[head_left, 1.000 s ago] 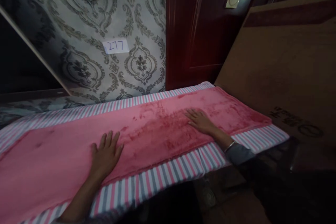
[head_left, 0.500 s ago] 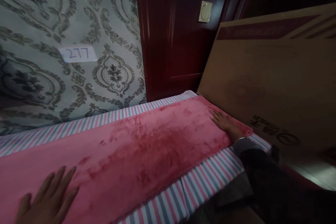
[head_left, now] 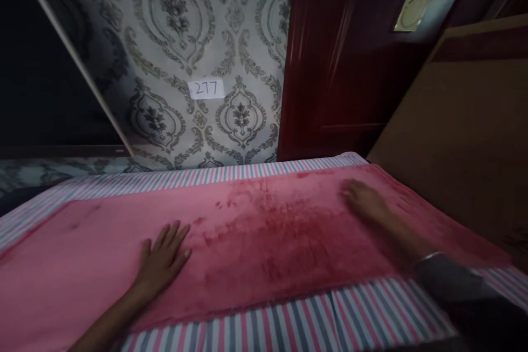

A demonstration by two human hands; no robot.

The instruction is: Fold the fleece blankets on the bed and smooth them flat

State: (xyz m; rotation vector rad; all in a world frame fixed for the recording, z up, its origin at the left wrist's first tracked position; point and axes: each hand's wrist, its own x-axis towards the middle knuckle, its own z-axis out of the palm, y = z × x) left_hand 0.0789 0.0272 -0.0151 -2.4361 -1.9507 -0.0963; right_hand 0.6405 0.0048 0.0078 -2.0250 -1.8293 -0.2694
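Observation:
A long pink plush cloth (head_left: 231, 280) lies spread over a pink, grey and white striped sheet (head_left: 235, 333). Darker patches show in its pile, mostly around the middle. My left hand (head_left: 163, 258) rests on the cloth left of these patches, palm down, fingers outstretched and holding nothing. On the right part of the cloth is my right hand (head_left: 365, 201), at or just above its surface. Its fingers are smeared by motion, and I cannot make out whether they are bent or straight.
Behind the sheet stands a wall with patterned paper and a white label (head_left: 206, 88) reading 277. A dark red panel (head_left: 330, 77) carries a square plate (head_left: 412, 12). A large cardboard box (head_left: 466, 137) leans at the right; a dark screen (head_left: 45, 66) is at the left.
The view has swung left, bringing the dark screen in. My right hand has shifted inward from the cloth's right end. My left hand appears further up in the picture, still flat.

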